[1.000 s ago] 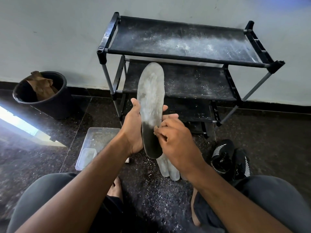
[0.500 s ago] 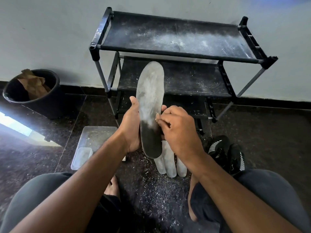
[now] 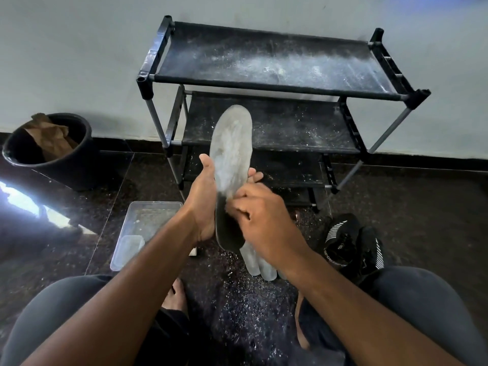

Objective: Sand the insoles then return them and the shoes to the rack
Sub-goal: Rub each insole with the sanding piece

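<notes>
**Sanding the grey insole in front of the rack**

Holding the long grey foam insole (image 3: 231,165) upright at the centre of your view, your left hand (image 3: 202,204) cups it from the 9 o'clock side: the thumb lies up along its left edge and the fingertips show past its right edge. The upper part of the insole is pale and dusty, while the heel end below your hands is dark.

Your right hand (image 3: 260,220) presses against the insole's face from the 4 o'clock side, fingers curled tight as if pinching something small. What it pinches is hidden by the fingers, so you cannot tell what it is.

Behind the insole, at 12 o'clock, stands the black three-tier shoe rack (image 3: 277,62) against the pale wall, its shelves streaked with white dust. Below your right hand, other pale grey insoles (image 3: 260,262) lie side by side on the dark speckled floor (image 3: 435,207), partly covered by your wrist. At 3 to 4 o'clock, the pair of black shoes with white stripes (image 3: 353,244) sits on the floor just beside your right knee.

At 8 o'clock lies a clear plastic rectangular tray (image 3: 142,223). At 10 o'clock a black round bucket (image 3: 50,154) holds crumpled brown paper (image 3: 50,136).
</notes>
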The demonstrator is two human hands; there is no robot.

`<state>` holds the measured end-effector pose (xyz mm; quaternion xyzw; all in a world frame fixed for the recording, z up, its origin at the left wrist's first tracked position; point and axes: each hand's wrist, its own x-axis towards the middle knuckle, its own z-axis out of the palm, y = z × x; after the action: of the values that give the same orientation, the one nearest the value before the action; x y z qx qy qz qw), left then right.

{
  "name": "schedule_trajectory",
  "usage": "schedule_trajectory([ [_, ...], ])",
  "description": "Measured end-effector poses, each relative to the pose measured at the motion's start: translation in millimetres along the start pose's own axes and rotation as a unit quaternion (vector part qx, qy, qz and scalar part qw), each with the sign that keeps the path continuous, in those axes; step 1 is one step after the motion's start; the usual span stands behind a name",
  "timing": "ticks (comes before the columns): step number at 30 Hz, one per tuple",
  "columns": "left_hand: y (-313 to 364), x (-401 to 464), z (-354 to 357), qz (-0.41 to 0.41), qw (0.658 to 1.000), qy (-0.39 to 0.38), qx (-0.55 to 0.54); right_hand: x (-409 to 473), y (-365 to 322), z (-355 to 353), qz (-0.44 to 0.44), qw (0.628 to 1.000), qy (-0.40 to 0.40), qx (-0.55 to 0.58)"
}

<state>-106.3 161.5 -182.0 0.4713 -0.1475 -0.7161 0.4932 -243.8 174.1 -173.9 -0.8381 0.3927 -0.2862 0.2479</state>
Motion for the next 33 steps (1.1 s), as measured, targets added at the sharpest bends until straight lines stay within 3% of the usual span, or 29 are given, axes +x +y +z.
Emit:
schedule_trajectory([
  [2, -0.7, 1.1, -2.1, 0.002, 1.000, 0.004, 0.003, -1.3, -0.6, 3.2, 0.000, 1.000, -0.013, 0.019],
  [7, -3.6, -2.4, 4.2, 0.010, 0.999, -0.002, 0.036, 6.2, 9.6, -2.3, 0.024, 0.998, 0.061, -0.013],
  [12, -3.6, -1.0, 2.5, 0.000, 1.000, -0.009, 0.016, 0.7, 1.0, 6.9, -0.002, 0.999, 0.024, 0.032],
  [17, -6.4, -2.1, 6.3, 0.004, 1.000, -0.017, 0.025, 7.1, 9.4, -3.8, 0.000, 0.996, 0.054, -0.066],
  [22, 1.4, 0.4, -1.1, 0.012, 1.000, -0.003, -0.009, 1.1, 0.4, 1.7, -0.014, 0.999, 0.025, -0.016],
  [27, -2.0, -4.4, 5.8, 0.005, 1.000, -0.021, 0.023, 12.3, 17.1, -12.0, 0.011, 0.995, 0.083, -0.061],
  [33, 1.4, 3.0, -7.7, -0.001, 1.000, -0.007, -0.020, -1.7, 4.6, 5.1, -0.020, 0.999, 0.031, -0.025],
])
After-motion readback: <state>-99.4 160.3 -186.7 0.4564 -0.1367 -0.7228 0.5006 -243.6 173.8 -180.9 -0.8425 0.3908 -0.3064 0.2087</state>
